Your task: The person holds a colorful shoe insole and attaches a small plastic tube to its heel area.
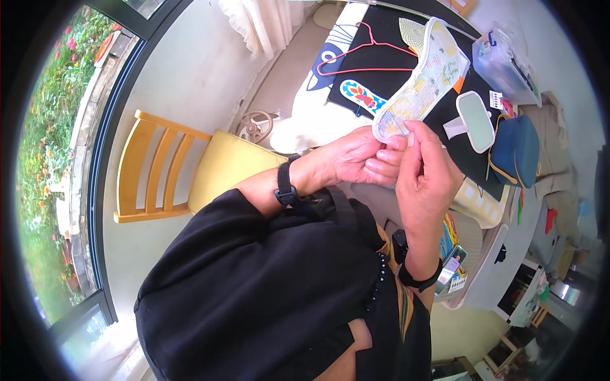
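Left hand [361, 159] clasping the near end of a pale patterned insole-shaped piece [424, 84], right hand [432, 170] pinched there, anything inside too small to tell; the piece extends over a black tabletop [362, 59] between a pink hanger [381, 69] and white-framed mirror [477, 120], blue pouch [518, 149] farther right

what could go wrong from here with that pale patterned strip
The left hand and right hand meet at the near end of the pale patterned strip, so its long far part might swing or bend if that end slips. Swung to the right, it could knock the white-framed mirror. Lowered, it might push the small blue-and-red piece beside its left edge.
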The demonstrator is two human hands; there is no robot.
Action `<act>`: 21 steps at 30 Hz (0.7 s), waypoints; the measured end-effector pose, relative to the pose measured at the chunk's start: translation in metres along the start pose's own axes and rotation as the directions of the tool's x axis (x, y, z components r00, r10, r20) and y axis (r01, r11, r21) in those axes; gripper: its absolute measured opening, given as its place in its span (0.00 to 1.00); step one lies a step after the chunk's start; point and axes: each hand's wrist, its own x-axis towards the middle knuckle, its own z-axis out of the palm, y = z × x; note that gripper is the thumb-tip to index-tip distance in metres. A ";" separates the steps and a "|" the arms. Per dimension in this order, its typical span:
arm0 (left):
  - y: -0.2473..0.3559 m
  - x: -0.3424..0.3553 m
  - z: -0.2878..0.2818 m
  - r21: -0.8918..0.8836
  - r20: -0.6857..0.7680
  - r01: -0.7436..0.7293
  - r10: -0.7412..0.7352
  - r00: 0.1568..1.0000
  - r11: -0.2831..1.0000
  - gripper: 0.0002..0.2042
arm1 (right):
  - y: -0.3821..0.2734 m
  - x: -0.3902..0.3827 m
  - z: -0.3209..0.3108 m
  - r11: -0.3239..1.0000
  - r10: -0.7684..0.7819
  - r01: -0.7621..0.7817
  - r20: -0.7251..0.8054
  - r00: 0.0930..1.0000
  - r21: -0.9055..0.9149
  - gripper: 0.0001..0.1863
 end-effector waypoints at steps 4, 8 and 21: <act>-0.001 0.000 0.000 0.012 -0.013 -0.012 0.012 1.000 1.000 0.13 | 0.000 0.000 0.002 1.000 -0.001 0.001 0.007 1.000 0.001 0.13; -0.001 0.001 0.000 -0.002 -0.009 -0.010 0.010 1.000 1.000 0.13 | 0.000 0.000 0.001 1.000 0.006 -0.006 0.018 1.000 -0.023 0.13; 0.002 0.002 0.015 0.343 -0.140 -0.299 0.363 0.921 0.891 0.18 | -0.002 -0.006 -0.007 0.960 0.256 -0.264 0.093 0.962 0.092 0.06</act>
